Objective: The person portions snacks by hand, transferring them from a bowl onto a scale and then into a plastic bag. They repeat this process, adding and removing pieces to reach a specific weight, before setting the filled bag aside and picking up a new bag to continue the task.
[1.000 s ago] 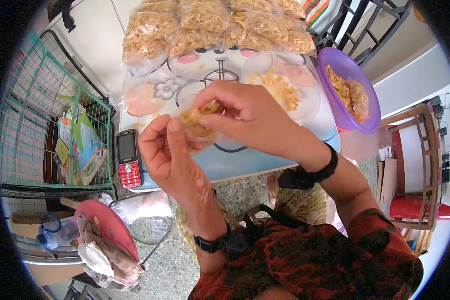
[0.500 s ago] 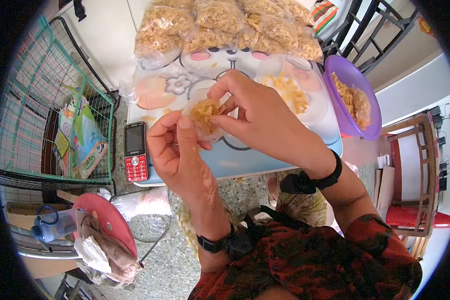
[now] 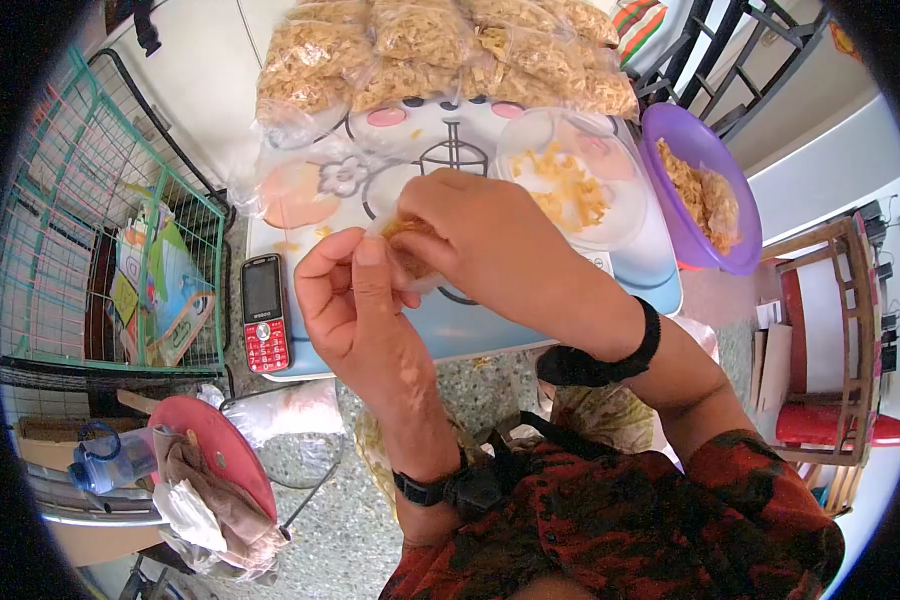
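Note:
My left hand pinches the edge of a small clear plastic bag between thumb and fingers, over the near part of the table. Yellowish-brown flat strips show inside it. My right hand is curled over the bag's mouth from the right, its fingertips hidden at the strips. Just beyond that hand, a round translucent plate carries loose, paler yellow strips. Part of what looks like a scale peeks out beneath the plate.
Filled bags of strips are stacked along the table's far side. A purple basin with more strips sits at the right. A red keypad phone lies by the left edge. A green wire cage and red stool stand left.
My right hand has moved left and curled further over the bag, covering more of the strips. The left hand keeps its hold. The whole view has shifted slightly.

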Demonstrator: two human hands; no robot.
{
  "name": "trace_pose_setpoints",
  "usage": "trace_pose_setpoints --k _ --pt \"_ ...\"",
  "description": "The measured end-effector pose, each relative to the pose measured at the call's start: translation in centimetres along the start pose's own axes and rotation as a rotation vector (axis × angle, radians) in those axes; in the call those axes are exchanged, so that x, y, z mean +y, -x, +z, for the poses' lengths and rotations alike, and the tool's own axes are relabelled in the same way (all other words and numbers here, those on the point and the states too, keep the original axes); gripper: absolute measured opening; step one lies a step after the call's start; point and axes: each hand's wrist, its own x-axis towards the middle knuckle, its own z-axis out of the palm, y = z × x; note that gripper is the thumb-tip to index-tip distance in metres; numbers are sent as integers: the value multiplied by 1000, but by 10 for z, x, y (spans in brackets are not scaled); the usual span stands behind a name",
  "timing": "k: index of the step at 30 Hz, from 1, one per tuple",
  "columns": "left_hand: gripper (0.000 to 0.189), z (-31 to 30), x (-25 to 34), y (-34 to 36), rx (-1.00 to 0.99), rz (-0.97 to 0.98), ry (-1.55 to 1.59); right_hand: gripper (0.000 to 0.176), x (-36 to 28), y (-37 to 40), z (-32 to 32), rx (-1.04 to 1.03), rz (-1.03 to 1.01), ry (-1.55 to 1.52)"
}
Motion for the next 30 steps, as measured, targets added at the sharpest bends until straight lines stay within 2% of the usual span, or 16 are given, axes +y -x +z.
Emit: trace_pose_setpoints --k 3,6,9,11,15,18,21,25,28,30 --pt "14 0 0 -1 5 30 31 13 -9 2 -19 -38 49 -62" --pt "14 1 3 -2 -6 54 70 13 -3 9 -23 -27 -98 -46" --pt "14 -2 -1 -2 -43 46 79 13 0 15 -23 -210 -162 21" --pt "13 -3 -5 0 -86 41 85 12 0 18 -17 -229 -141 18" --pt "14 0 -5 -1 -8 35 54 13 -5 19 -14 -245 -158 36" --pt "15 1 0 -2 0 54 56 17 1 16 -22 -193 -260 68" --pt "15 -2 2 -3 15 74 54 22 25 16 -44 27 -323 66" --pt "15 -1 2 -2 32 83 55 21 66 26 -93 -19 -67 285" --pt "15 0 0 -1 -5 75 60 25 87 40 -106 -203 172 462" --pt "15 1 -2 0 -34 71 61 25 102 43 -93 -287 237 583"
